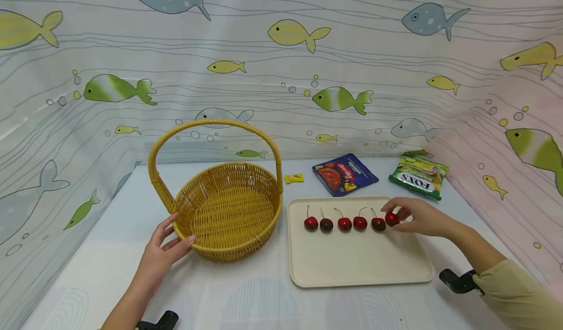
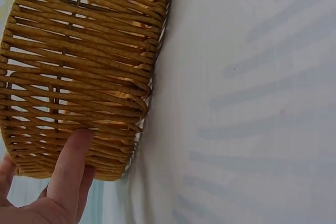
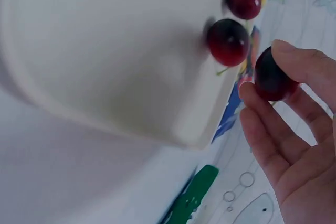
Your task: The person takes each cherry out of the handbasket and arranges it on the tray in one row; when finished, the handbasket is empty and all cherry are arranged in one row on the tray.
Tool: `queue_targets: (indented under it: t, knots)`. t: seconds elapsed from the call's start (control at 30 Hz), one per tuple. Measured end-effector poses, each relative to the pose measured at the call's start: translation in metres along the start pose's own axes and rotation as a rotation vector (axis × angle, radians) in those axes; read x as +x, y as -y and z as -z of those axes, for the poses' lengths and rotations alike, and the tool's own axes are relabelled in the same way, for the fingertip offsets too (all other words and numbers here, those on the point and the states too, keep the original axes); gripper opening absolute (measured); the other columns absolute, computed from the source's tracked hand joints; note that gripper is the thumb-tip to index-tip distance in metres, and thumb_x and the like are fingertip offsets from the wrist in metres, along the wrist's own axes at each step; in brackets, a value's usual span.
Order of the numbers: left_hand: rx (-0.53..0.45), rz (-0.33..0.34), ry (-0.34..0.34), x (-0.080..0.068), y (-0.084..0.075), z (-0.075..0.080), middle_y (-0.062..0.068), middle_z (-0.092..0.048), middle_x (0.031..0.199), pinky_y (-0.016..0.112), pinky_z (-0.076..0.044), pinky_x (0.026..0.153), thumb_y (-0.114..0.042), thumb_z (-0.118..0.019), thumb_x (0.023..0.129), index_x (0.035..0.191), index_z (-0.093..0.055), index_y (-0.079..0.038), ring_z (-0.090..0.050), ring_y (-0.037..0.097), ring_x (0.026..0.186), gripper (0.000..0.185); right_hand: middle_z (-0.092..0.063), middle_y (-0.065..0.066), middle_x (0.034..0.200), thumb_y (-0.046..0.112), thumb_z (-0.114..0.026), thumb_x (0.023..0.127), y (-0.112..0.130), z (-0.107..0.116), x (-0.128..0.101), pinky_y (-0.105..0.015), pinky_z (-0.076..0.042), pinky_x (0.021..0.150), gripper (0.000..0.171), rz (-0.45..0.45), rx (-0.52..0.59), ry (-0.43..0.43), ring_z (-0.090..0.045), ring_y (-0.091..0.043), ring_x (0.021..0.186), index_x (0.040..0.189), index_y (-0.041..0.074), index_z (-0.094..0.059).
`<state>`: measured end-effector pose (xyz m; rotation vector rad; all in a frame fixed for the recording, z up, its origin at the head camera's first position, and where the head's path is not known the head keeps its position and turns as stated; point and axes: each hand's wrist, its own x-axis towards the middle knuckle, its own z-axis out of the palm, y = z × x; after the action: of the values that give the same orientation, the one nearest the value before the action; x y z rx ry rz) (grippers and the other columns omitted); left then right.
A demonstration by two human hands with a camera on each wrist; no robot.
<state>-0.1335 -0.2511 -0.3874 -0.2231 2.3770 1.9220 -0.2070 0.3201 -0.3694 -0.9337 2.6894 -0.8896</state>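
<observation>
Your left hand lay at the lower left of the head view, fingers straight and spread, the thumb pressed flat against woven wall. Your right hand reached in from the lower right, forearm angled up and leftward, its thumb and fingertips pinching a small round fruit.

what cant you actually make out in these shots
- Small yellow wrapper, head view: too small to read.
- Left hand, left wrist view: mostly cut off by the frame edge; only the thumb on the basket shows.
- Cherry pinched by right hand: stem hidden by fingers.
</observation>
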Motion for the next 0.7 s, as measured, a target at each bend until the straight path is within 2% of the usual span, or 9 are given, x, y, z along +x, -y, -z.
queue_targets:
  t: [0.27,0.53,0.7]
  knots:
    - [-0.014,-0.005,0.005,0.0,0.0,0.0,0.024,-0.009,0.148,0.022,-0.05,0.08,-0.023,-0.064,0.089,0.15,-0.008,-0.018,-0.029,0.039,0.129,0.083,-0.064,-0.003,0.099,0.002,-0.073,0.076,-0.02,0.003,-0.002,-0.038,-0.054,0.074,0.028,-0.063,-0.043,0.073,-0.06,-0.019,0.087,0.102,0.007,-0.064]
    - [-0.01,0.0,0.001,-0.001,-0.001,0.001,0.024,-0.008,0.149,0.021,-0.05,0.08,-0.024,-0.064,0.089,0.151,-0.008,-0.018,-0.029,0.039,0.129,0.084,-0.063,-0.009,0.106,0.001,-0.074,0.075,-0.03,-0.003,-0.001,-0.034,-0.053,0.077,0.044,-0.092,-0.023,0.106,-0.06,-0.026,0.092,0.116,0.004,-0.059]
    - [-0.016,-0.004,0.006,-0.001,0.0,0.0,0.024,-0.009,0.148,0.022,-0.05,0.08,-0.023,-0.064,0.089,0.15,-0.009,-0.018,-0.029,0.039,0.128,0.082,-0.063,-0.007,0.106,0.002,-0.074,0.075,-0.03,-0.005,0.001,-0.032,-0.052,0.076,0.044,-0.109,-0.034,0.112,-0.059,-0.023,0.091,0.116,0.006,-0.059]
